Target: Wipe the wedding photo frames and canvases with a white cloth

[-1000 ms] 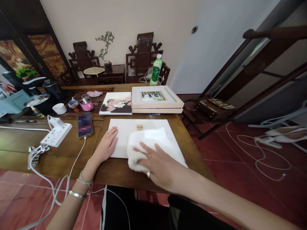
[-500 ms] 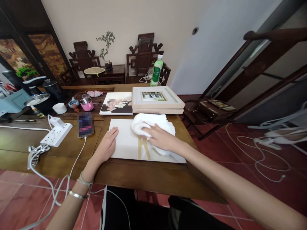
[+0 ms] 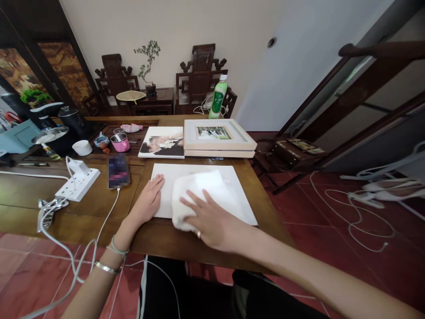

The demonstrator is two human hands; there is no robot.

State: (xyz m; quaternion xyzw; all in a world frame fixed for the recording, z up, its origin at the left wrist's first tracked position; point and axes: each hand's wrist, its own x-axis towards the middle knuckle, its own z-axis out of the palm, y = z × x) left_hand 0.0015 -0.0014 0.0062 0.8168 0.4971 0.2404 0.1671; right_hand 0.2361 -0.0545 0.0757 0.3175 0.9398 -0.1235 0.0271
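Observation:
A white panel (image 3: 244,201) lies flat near the front edge of the wooden table (image 3: 166,241). My right hand (image 3: 212,221) presses a white cloth (image 3: 202,190) flat onto the panel's near part, fingers spread over the cloth. My left hand (image 3: 148,201) rests palm down, fingers stretched out, on the panel's left edge.
Behind the panel lie a photo print (image 3: 162,141) and stacked light wood frames (image 3: 217,139), with a green bottle (image 3: 217,97) further back. To the left are a phone (image 3: 117,170) on a white cable, a power strip (image 3: 78,179), a pink cup (image 3: 120,142) and tea ware.
My right hand slid the cloth to the panel's far edge, then back toward me to the near left part. My left hand stayed in place.

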